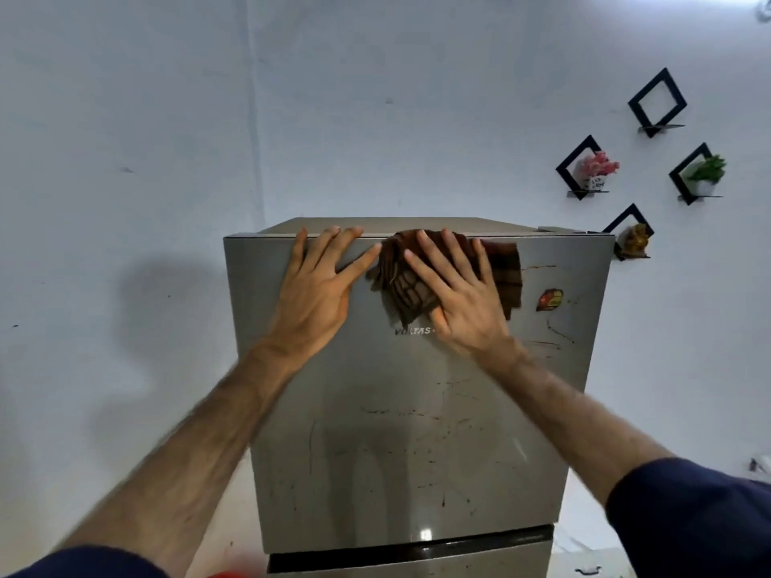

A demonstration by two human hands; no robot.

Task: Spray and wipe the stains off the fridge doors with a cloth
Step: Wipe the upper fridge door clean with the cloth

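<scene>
A grey fridge's upper door (400, 444) fills the middle of the view, streaked with thin brown and dark stains (542, 344) on its right side and lower half. My right hand (454, 294) lies flat with spread fingers on a brown checked cloth (500, 273), pressing it against the door near its top edge. My left hand (321, 285) rests flat on the door's upper left, fingertips at the top edge. A red and yellow sticker (550, 300) sits to the right of the cloth. No spray bottle is in view.
The lower fridge door (409, 567) begins at the bottom of the view. Black diamond wall shelves (657, 103) with small plants (705, 171) hang on the pale wall to the right of the fridge. A red blurred object (227, 573) shows at the bottom edge.
</scene>
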